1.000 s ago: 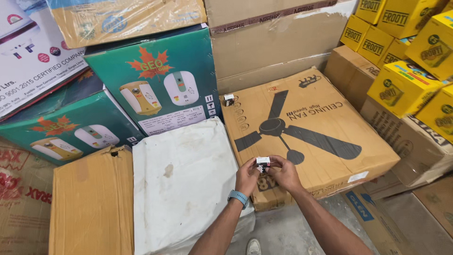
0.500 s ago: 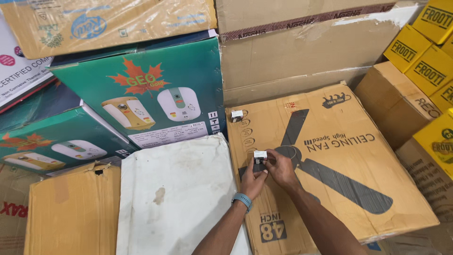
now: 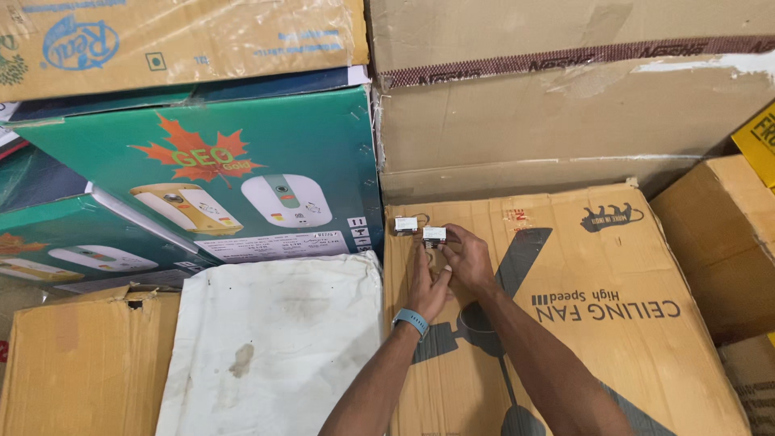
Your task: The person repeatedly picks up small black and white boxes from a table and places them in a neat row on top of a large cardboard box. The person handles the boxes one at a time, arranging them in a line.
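Both hands have carried the small white block (image 3: 433, 235) up the brown fan carton (image 3: 613, 323), where the left hand (image 3: 426, 284) and right hand (image 3: 467, 260) fingers pinch it just right of a second white block (image 3: 406, 224).

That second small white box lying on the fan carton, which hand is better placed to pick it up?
Probably left: the left hand is nearer the loose small white box, while the right hand pinches the other one.
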